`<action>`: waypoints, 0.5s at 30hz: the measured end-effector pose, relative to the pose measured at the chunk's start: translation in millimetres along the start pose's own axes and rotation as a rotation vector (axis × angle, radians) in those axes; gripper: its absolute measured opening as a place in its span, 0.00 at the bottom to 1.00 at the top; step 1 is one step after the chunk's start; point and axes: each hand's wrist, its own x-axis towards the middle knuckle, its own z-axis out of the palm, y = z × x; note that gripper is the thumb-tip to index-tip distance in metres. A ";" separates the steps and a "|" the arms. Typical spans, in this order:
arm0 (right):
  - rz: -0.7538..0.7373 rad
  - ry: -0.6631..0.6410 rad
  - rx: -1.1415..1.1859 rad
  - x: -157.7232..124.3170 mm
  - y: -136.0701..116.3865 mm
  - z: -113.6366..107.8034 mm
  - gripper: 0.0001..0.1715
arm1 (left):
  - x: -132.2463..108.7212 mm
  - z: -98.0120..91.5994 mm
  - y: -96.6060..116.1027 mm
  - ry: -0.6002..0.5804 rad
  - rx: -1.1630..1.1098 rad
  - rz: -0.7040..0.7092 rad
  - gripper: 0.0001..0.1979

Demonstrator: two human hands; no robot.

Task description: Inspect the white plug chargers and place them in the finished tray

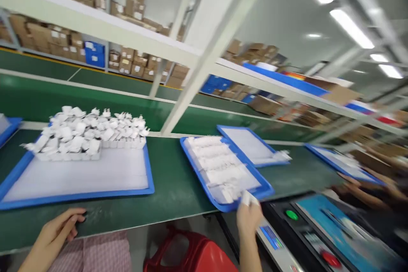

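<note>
Right hand (250, 216): at the five o'clock corner of the filled tray (219, 207); a blurred white piece (247, 198) shows at its fingertips, but whether it is grasped cannot be told. Left hand (62, 230): relaxed, gripping nothing visible, on the table (168, 165) at six o'clock from the wide tray (95, 176). White plugs (219, 152) lie in rows in the filled tray and heaped in the wide one. Caution: the filled tray appears to reach the table edge; a wrist knock could tip it, spilling plugs toward the red stool (212, 257) at seven o'clock.
</note>
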 end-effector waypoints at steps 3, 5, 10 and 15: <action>-0.091 0.034 -0.017 -39.9 -24.0 2.7 0.36 | -11.6 1.6 8.0 -0.041 -0.026 -0.007 0.24; -0.225 -0.120 0.025 -74.1 -50.1 18.4 0.31 | -14.4 2.5 12.3 -0.055 -0.040 -0.002 0.25; -0.552 -1.014 0.167 -176.0 -176.7 99.1 0.25 | -9.9 2.1 12.7 -0.118 -0.123 0.021 0.22; -0.547 -1.213 0.214 -236.3 -290.7 200.9 0.29 | -9.4 -8.6 9.8 -0.148 -0.267 0.029 0.22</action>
